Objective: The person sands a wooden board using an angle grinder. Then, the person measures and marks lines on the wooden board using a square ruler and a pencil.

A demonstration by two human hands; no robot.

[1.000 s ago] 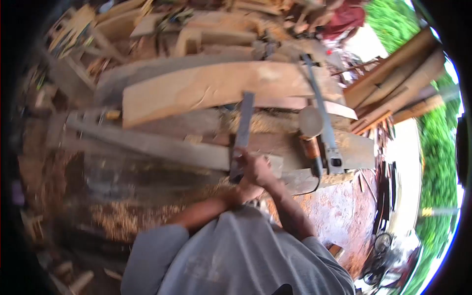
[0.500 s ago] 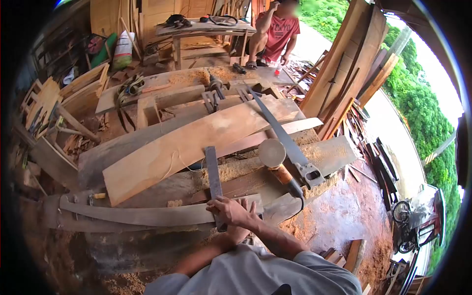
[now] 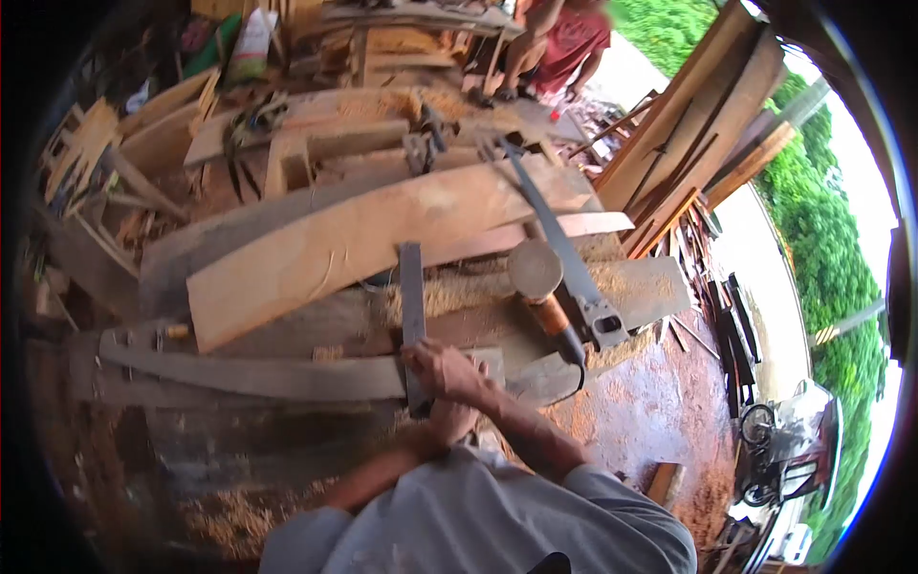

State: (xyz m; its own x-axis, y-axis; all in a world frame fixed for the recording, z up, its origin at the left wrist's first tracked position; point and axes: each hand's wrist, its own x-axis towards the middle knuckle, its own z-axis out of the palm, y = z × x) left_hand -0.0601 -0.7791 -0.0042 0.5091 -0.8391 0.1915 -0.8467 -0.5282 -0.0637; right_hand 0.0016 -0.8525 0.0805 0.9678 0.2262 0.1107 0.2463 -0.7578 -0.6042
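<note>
My right hand [image 3: 442,371] is closed over the lower part of a dark flat bar [image 3: 411,292], which lies crosswise over the bench. The bar crosses a long, curved grey board [image 3: 258,375] along the bench's near edge. Beneath my right wrist is my left hand [image 3: 453,421], close to the bar's near end; its fingers are mostly hidden. Just right of my hands lies a corded power tool [image 3: 550,316] with a round, pale disc facing up. Alongside it rests a handsaw [image 3: 564,244], its handle toward me.
A wide, pale curved plank [image 3: 335,244] spans the bench, with sawdust around it. Metal clamps [image 3: 426,143] sit beyond it. A person in a red shirt [image 3: 574,48] sits at the back. Tall boards [image 3: 688,115] lean at right; scrap wood lies at left.
The view has tilted down, so the bench and my hands appear higher. My right hand stays on the dark flat bar; less of my left fingers shows.
</note>
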